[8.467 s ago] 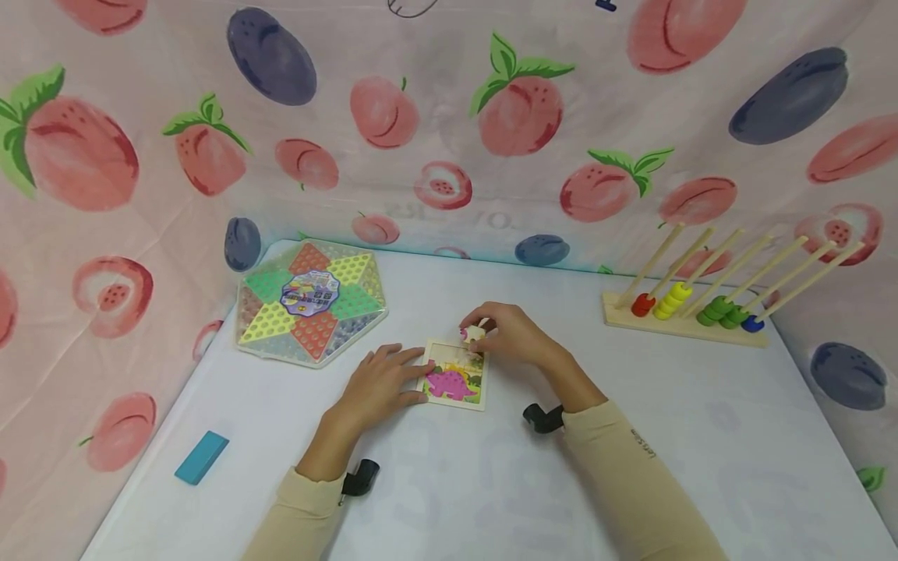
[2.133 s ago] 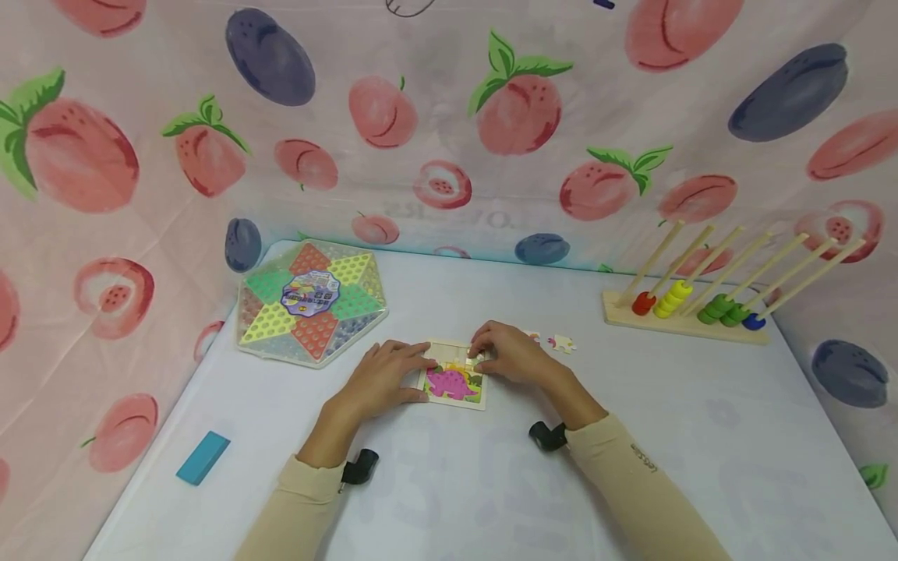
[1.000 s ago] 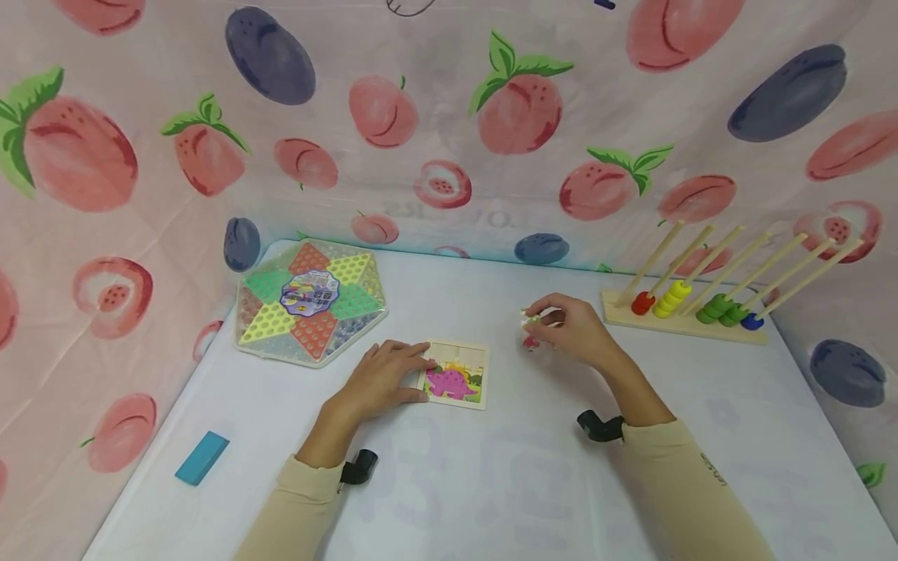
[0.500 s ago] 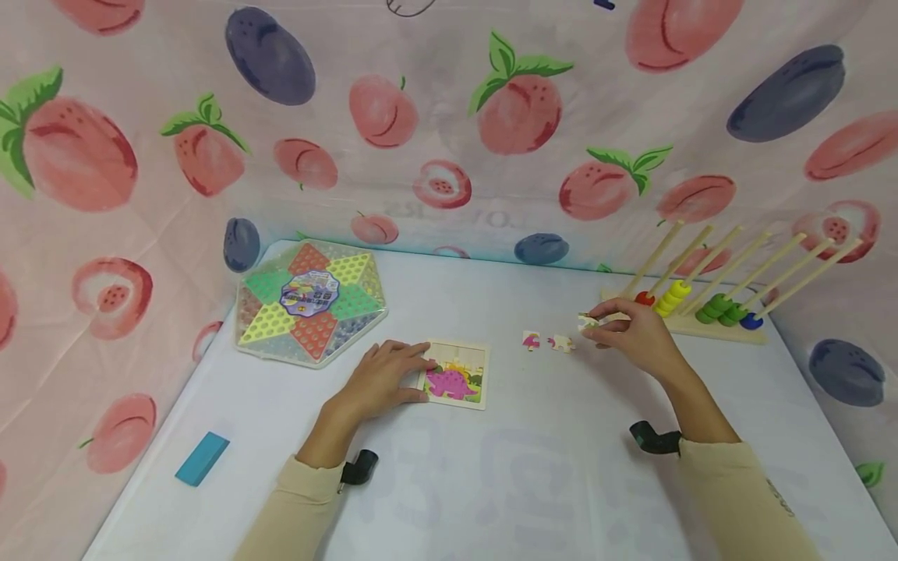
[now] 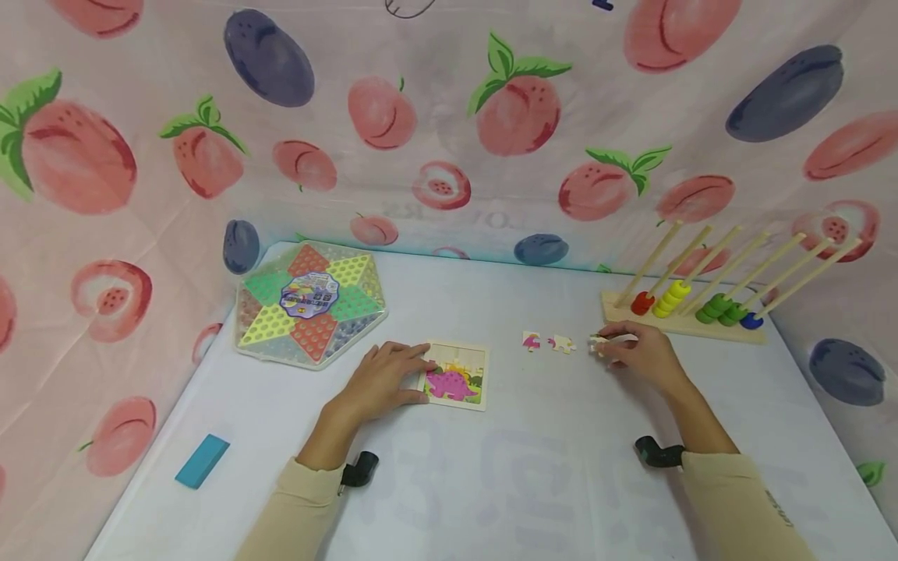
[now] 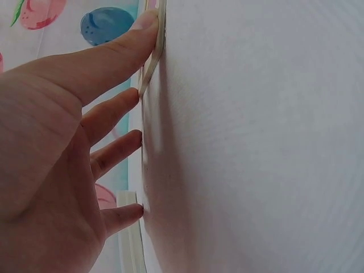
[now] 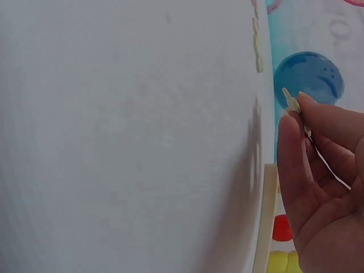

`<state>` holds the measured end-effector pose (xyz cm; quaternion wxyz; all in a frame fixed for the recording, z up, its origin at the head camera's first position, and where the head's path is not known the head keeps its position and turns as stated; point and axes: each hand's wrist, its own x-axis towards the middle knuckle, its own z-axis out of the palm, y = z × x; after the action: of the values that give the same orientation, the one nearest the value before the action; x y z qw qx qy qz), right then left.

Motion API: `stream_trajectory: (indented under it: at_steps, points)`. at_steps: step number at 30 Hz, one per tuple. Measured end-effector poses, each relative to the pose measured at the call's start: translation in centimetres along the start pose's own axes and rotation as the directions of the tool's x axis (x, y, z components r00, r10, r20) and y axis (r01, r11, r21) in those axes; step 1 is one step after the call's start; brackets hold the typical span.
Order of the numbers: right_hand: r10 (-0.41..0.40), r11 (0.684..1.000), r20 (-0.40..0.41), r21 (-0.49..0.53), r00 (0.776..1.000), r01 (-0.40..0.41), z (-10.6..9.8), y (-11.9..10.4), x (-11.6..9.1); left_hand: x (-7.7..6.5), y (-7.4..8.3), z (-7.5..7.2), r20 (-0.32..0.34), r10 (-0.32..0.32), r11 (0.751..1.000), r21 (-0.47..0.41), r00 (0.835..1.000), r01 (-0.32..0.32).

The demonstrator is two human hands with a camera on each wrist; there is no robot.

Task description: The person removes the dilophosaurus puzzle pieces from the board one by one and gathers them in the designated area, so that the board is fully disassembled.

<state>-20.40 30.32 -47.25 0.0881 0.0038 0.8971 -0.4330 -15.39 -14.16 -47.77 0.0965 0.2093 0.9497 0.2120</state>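
A small wooden jigsaw board [image 5: 456, 387] with a pink dinosaur picture lies mid-table in the head view; its upper part shows bare wood. My left hand [image 5: 384, 379] rests at the board's left side, fingers fairly straight, fingertips on its frame; the left wrist view shows the thumb [image 6: 122, 51] on the board's edge. Between thumb and index finger, my right hand [image 5: 648, 357] pinches a pale jigsaw piece [image 5: 598, 344], seen edge-on in the right wrist view. Two loose jigsaw pieces lie left of that hand, one pink and white [image 5: 531, 340], one mostly cream [image 5: 562, 344].
A hexagonal Chinese checkers box [image 5: 312, 304] lies at the back left. Behind my right hand stands a wooden bead-counting rack [image 5: 684, 327] with slanted pegs and coloured beads. A blue block [image 5: 203, 461] lies at the left. Fruit-print cloth [image 5: 449, 117] rises behind the table.
My right hand lifts a piece away from the board, carries it right past the two loose pieces and lowers it toward the table. My left hand stays at the board.
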Motion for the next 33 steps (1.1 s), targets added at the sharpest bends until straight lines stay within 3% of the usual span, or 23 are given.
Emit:
stream_trajectory:
  at_steps: [9, 21, 33]
  points:
    - [0.078, 0.993, -0.012, -0.091, 0.997, -0.079, 0.9, 0.1, 0.6, 0.0, 0.0, 0.1, 0.0, 0.002, 1.0, -0.001, 1.0, -0.002]
    - [0.054, 0.938, -0.023, -0.341, 0.998, -0.059, 0.8, -0.8, 1.1, 0.0, -0.1, 0.1, 0.001, 0.007, 1.0, 0.016, 1.0, -0.007]
    - [0.053, 0.918, -0.003, -0.393, 0.999, -0.05, 0.4, -1.6, 1.2, 0.1, 0.0, -0.1, 0.004, 0.011, 1.0, 0.012, 1.0, -0.011]
